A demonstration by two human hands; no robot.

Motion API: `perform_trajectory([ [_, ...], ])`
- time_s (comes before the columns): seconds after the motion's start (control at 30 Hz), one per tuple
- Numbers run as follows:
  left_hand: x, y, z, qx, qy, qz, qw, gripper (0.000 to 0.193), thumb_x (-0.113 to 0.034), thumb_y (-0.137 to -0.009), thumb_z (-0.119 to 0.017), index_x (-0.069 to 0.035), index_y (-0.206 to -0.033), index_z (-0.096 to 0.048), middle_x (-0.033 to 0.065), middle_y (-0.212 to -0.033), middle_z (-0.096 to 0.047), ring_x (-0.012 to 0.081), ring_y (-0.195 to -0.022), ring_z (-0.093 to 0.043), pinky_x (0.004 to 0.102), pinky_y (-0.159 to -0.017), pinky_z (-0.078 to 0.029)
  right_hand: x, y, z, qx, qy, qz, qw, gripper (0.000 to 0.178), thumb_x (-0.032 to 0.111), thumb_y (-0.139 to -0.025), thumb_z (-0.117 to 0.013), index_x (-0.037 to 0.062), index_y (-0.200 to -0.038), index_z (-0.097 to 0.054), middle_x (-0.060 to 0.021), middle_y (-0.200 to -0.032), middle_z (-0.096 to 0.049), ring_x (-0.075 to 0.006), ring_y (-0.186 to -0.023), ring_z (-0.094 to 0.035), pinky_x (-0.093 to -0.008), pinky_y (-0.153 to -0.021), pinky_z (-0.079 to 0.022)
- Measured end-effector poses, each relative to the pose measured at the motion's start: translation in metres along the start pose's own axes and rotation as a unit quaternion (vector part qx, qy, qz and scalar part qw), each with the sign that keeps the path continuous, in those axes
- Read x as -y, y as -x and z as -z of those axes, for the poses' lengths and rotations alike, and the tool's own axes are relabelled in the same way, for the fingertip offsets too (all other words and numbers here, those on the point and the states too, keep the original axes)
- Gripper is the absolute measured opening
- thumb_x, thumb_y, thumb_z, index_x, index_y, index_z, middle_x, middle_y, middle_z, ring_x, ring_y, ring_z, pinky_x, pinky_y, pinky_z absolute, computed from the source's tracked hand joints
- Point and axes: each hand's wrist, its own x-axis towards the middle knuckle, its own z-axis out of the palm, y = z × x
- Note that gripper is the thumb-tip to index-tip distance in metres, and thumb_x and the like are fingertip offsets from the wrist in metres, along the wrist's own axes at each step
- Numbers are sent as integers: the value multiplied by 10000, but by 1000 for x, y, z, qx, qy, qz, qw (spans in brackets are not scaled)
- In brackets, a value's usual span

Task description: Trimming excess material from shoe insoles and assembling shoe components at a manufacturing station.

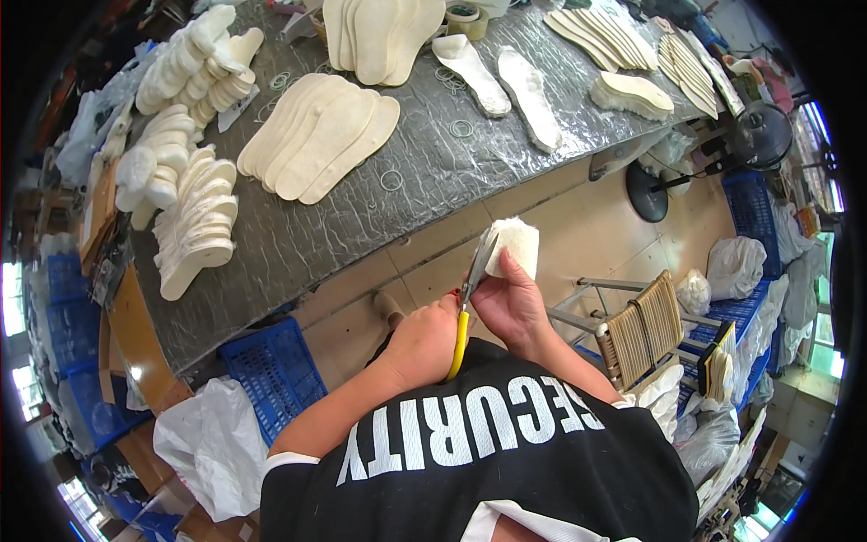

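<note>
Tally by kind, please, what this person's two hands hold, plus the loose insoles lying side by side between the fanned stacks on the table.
Yellow-handled metal scissors, in the left hand: 1
Fluffy white piece, in the right hand: 1
White, foot-shaped loose insoles: 2
Total: 4

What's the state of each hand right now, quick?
Left hand: closed, holding the yellow-handled scissors.
Right hand: closed, holding a white fluffy piece.

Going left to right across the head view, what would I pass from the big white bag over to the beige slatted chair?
White bag → blue crate → left hand → yellow-handled scissors → right hand → beige slatted chair.
</note>
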Motion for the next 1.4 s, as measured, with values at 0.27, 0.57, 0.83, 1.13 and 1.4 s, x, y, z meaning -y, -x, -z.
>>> perform_trajectory([
  [0.27, -7, 1, -2, 7, 46, 7, 999, 310, -194, -894, -554, 63, -1069, -541, 272, -745, -627, 445, -686, -617, 504, -638, -496, 2, 2, 5, 6, -12, -52, 999, 292, 238, -866, -679, 104, -1105, -578, -106, -965, -633, -282, -909, -584, -451, -852, -459],
  [0.57, -15, -2, -7, -14, 64, 2, 998, 248, -196, -882, -592, 50, -901, -571, 273, -719, -612, 455, -675, -599, 488, -623, -485, 11, 2, 12, -6, -16, -36, 999, 316, 209, -873, -670, 103, -1147, -554, -92, -1013, -630, -276, -943, -581, -451, -865, -457],
  [0.83, -4, -12, -11, -17, 360, 76, 930, 265, -253, -933, -601, 0, -875, -548, 76, -690, -601, 171, -632, -606, 328, -584, -494, 18, 13, 5, 51, 104, 112, 987, 391, 64, -877, -629, 68, -1247, -504, -77, -1161, -591, -228, -1095, -549, -397, -932, -444],
  [1.13, 22, -39, -10, -148, 581, 86, 796, 233, 65, -790, -649, -25, -967, -529, 63, -881, -584, 126, -740, -602, 255, -634, -508, 22, -10, 26, 212, -47, -77, 973, 609, 303, -851, -655, 38, -1350, -430, -111, -1347, -506, -292, -1285, -432, -450, -1110, -279],
  [1.4, 77, -17, 6, -219, 454, 165, 848, 270, 46, -779, -685, -47, -962, -508, 2, -802, -499, 79, -647, -514, 225, -573, -462, 28, -51, 42, 20, -6, 40, 999, 429, 173, -931, -575, 36, -1318, -454, -121, -1284, -550, -299, -1197, -516, -489, -1052, -379],
])
